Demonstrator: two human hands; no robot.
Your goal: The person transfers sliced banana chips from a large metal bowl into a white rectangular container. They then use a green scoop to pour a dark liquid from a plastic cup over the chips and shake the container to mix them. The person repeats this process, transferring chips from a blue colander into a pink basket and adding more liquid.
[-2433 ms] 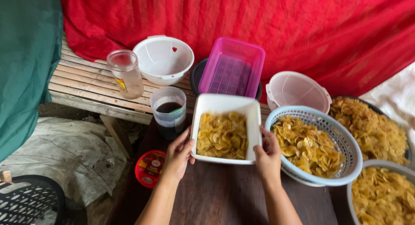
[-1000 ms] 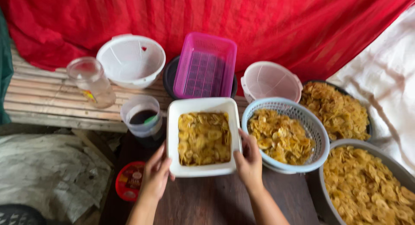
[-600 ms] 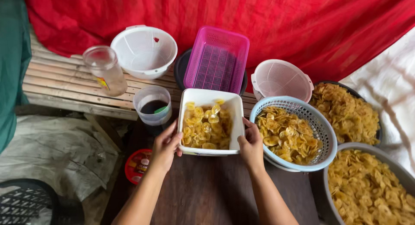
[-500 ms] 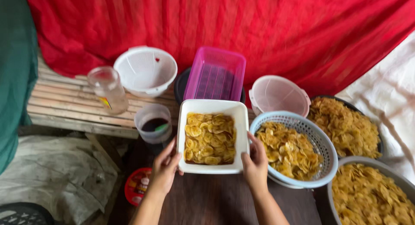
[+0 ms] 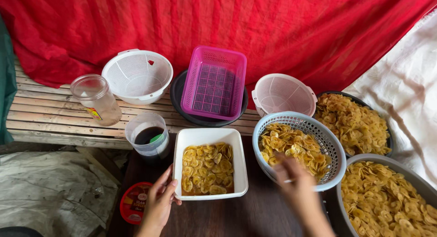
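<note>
A red cloth [image 5: 255, 23] hangs across the back, above a slatted bench [image 5: 50, 116]; a white cloth [image 5: 405, 91] falls at the right; a dark table [image 5: 227, 214] sits below, and on it a grey basin [image 5: 409, 178] of chips fills the right corner; a black bowl [image 5: 353, 123] of chips lies behind it; a pale blue basket [image 5: 334, 150] of chips stands between them and the white tub [image 5: 207, 137]; the tub, near the table's middle, holds yellow chips; behind it a pink basket [image 5: 214, 82] rests on a black plate [image 5: 178, 98], flanked by a white colander [image 5: 136, 75] and a smaller strainer [image 5: 282, 93]; a glass jar [image 5: 95, 100] stands on the bench; a clear cup [image 5: 148, 137] of dark liquid sits just left of the tub; a red lid [image 5: 134, 203] lies at the table's edge; the left hand [image 5: 159, 203] rests open against the tub's near left corner, fingers touching its wall, not clasping; the right hand [image 5: 296, 182], blurred, is off the tub and over the blue basket's near rim, and I cannot tell its grip.
</note>
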